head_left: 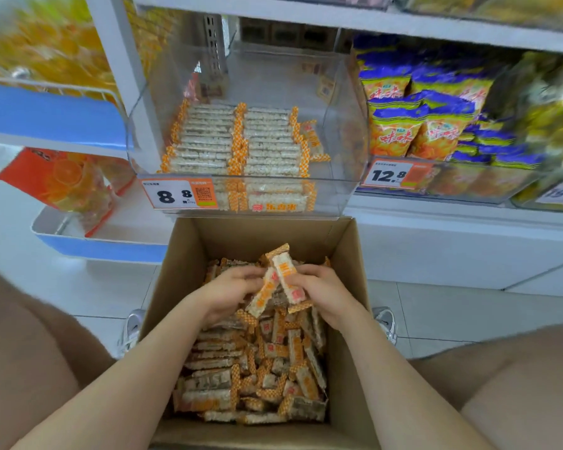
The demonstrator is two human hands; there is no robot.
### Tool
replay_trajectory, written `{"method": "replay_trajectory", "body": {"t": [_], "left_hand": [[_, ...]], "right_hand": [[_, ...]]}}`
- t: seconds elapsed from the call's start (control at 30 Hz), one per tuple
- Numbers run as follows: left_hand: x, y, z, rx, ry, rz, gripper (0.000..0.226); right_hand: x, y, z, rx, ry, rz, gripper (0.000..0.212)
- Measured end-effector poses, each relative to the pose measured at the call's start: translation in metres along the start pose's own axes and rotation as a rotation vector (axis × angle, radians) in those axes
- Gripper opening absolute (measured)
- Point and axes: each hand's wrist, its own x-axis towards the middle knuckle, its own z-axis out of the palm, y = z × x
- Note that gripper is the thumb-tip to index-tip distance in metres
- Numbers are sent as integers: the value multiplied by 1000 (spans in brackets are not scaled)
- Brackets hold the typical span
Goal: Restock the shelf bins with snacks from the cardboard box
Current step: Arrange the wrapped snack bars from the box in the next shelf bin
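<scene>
Bare thighs [30,352] frame the view at eight and four o'clock. Two forearms [127,384] run in from them to meet above the open cardboard box [348,254], which stands on the floor [104,297] between the shoes [132,323].

- **Left grip** [231,293]: fingers curled round one wrapped snack bar [262,295], which slants down toward seven o'clock.
- **Right grip** [322,290]: fingers curled round a second bar [286,274], its free end pointing to eleven o'clock.

The two bars touch and cross between the grips, apparently being squared together so that they travel as one handful. Below and around the grips, loose bars [257,368] lie heaped at all angles in the box, so much stock is left to move.

At twelve o'clock from the box, just above its far rim, sits the clear shelf bin [342,125]. It holds two neat rows of the same bars [234,141], laid flat side by side, with free space behind and above them. Its front carries a price tag [176,194] reading 8.8.

At two o'clock a neighbouring bin holds blue-and-yellow packets [420,125]. At nine o'clock stands a blue rack [56,112] with an orange packet [62,180]. With the box directly under the target bin, each lift should be short.
</scene>
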Motion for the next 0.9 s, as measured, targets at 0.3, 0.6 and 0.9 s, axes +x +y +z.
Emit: {"method": "replay_trajectory", "body": {"t": [0.3,0.6,0.9], "left_hand": [[-71,53,16,29,-60,138,34],[-120,92,26,-108,-167,376,53],[-147,121,40,-357,-78,558,55]], "right_hand": [[-62,-53,-15,-12,-37,-189,60],[-104,-70,-12,531,60,-226,42],[-125,-80,11,450,207,-422,73]]}}
